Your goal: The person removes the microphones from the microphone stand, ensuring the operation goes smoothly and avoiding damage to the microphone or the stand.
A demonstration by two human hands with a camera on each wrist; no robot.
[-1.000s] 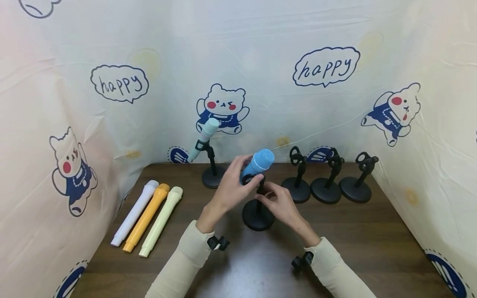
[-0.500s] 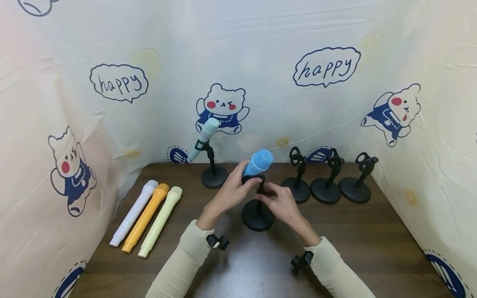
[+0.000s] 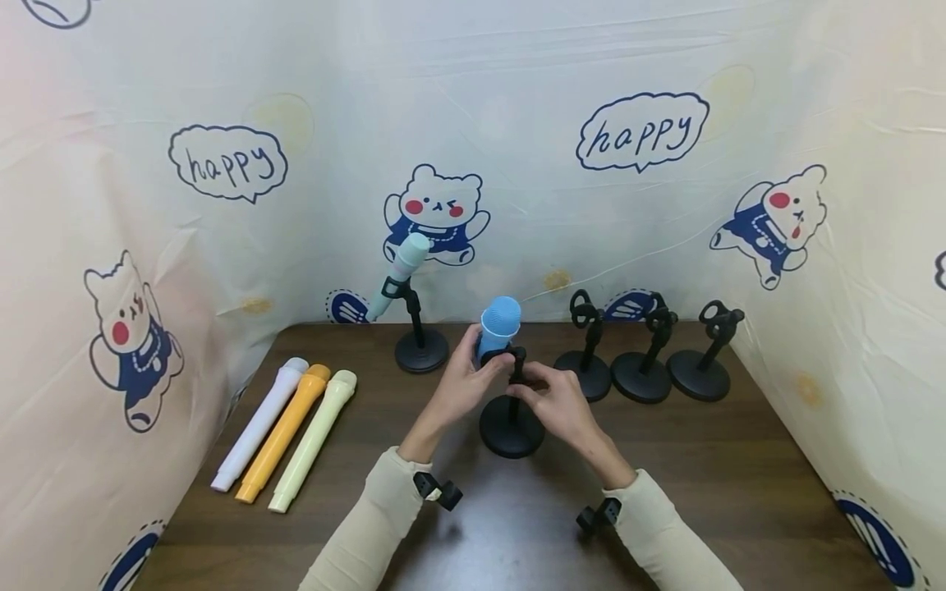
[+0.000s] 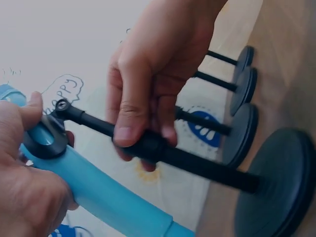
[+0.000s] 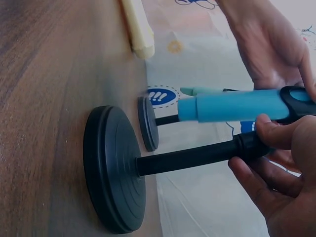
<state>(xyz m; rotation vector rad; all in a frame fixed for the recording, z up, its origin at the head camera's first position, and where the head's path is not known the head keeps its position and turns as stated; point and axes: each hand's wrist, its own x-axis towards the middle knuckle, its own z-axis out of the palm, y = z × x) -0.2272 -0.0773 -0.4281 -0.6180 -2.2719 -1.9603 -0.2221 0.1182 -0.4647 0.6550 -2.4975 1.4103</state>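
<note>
A blue microphone sits in the clip of a black desk stand at the middle of the table. My left hand grips the microphone around the clip, thumb near the clip's ring in the left wrist view. Lower down, my right hand pinches the collar on the stand's pole between thumb and fingers. The microphone's handle slants down beside the pole, its tail end free. The round base is flat on the tabletop.
Behind to the left, a mint microphone rests in another stand. White, orange and pale yellow microphones lie side by side at left. Three bare stands line the back right, before a printed cloth.
The blue microphone's head has swung left and now stands more upright in the head view, with my left hand turning along. My right hand has kept its hold on the pole.
</note>
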